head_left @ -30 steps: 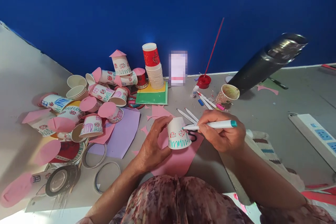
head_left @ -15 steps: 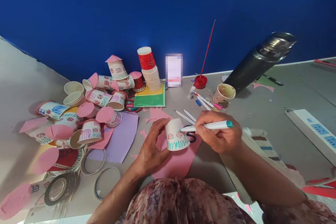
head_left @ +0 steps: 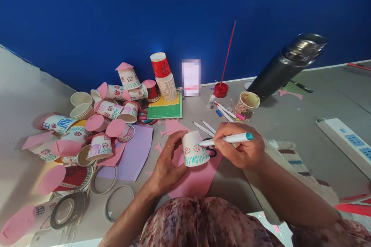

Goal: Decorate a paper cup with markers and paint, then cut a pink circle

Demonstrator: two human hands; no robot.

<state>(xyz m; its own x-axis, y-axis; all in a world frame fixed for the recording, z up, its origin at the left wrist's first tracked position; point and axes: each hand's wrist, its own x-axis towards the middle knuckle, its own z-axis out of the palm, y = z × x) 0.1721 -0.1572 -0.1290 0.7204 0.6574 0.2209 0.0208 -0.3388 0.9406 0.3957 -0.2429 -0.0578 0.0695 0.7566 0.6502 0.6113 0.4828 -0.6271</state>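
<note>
Slightly leftward in the frame the right hand [head_left: 240,146] and the marker [head_left: 236,138] are shifted since the earlier frame, while the paper cup [head_left: 194,148] is kept in nearly the same place, at centre. By the right thumb and fingers the marker's barrel is pinched; its tip is aimed at the cup's decorated side, though whether contact is made cannot be told. By the left hand [head_left: 169,162] the cup is clasped, base up and slightly tilted, between thumb and index finger; the other left fingers are hard to make out. Should that grasp slacken or the cup be turned mid-stroke, a line could be skewed, and wet ink could be smudged by a dragged fingertip. Beneath, a pink sheet [head_left: 197,183] is spread. Movement is hemmed by loose markers [head_left: 204,129] just above the right hand and by decorated cups [head_left: 100,146] crowded at left; at right, a broader stretch of grey tabletop [head_left: 298,123] is bounded by a power strip [head_left: 333,131].
</note>
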